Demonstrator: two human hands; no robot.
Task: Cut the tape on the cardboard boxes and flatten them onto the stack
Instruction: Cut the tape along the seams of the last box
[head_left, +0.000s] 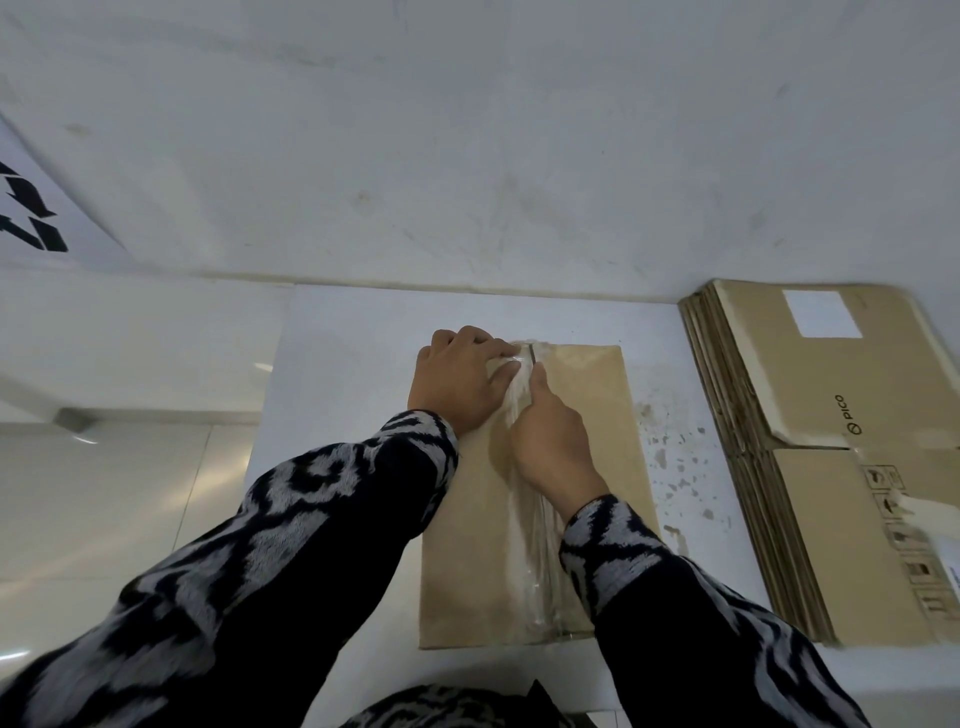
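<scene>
A brown cardboard box lies on the white table, with a strip of clear tape running down its middle seam. My left hand presses on the box's far left part, fingertips at the tape near the far edge. My right hand is curled over the seam, thumb stretched forward along the tape. A thin dark blade tip shows just past the thumb; the rest of the cutter is hidden in the fist. A stack of flattened boxes lies to the right.
A white wall rises directly behind the table. A white sign with black arrows leans at the far left. Tape scraps or stains dot the table between the box and the stack. A pale tiled floor lies to the left.
</scene>
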